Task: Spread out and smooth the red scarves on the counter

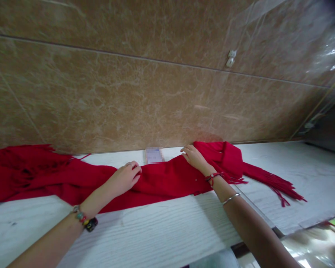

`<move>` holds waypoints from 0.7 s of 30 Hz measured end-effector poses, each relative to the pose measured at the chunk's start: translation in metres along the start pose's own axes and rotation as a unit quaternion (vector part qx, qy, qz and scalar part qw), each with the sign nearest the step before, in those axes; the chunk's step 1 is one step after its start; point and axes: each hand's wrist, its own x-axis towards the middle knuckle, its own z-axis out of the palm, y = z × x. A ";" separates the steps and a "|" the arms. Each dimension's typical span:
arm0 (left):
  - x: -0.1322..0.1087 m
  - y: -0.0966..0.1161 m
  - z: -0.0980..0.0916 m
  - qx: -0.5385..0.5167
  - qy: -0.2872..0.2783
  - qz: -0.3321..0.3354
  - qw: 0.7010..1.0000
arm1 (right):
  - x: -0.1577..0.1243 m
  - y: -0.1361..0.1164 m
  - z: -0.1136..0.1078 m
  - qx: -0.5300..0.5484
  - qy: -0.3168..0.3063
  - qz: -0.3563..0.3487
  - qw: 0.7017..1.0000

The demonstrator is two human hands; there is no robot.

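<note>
A long red scarf with fringed ends lies stretched across the white wood-grain table. My left hand rests on its middle part, fingers curled with the thumb close to them, and cloth seems gathered under the fingertips. Further right, my right hand lies on the scarf's far edge with its fingers stretched out and a little apart. Beyond that hand the cloth is folded over, and a fringe trails to the right. The scarf's left part is bunched and runs out of view.
A small pale rectangular item, its face blurred out, lies between the scarf and the brown marbled tile wall. White fittings are fixed to the wall. At the right, a seam crosses the table near its front edge.
</note>
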 end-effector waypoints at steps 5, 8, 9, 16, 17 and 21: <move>-0.036 -0.020 -0.005 -0.012 -0.031 0.080 0.996 | -0.012 -0.088 -0.019 0.153 -0.037 -0.201 0.967; -0.058 -0.053 -0.006 0.009 0.005 0.038 0.999 | -0.031 -0.131 -0.012 0.175 -0.088 -0.249 0.949; -0.065 -0.065 -0.006 0.018 0.020 0.013 1.000 | -0.036 -0.138 -0.007 0.173 -0.100 -0.251 0.947; -0.091 -0.110 0.003 0.027 0.058 -0.072 0.995 | -0.040 -0.131 0.019 0.257 -0.067 -0.184 0.946; -0.090 -0.107 0.005 0.022 0.062 -0.056 0.996 | -0.040 -0.131 0.019 0.273 -0.064 -0.175 0.944; -0.077 -0.080 0.004 0.003 0.067 0.034 0.997 | -0.042 -0.138 0.013 0.319 -0.068 -0.176 0.929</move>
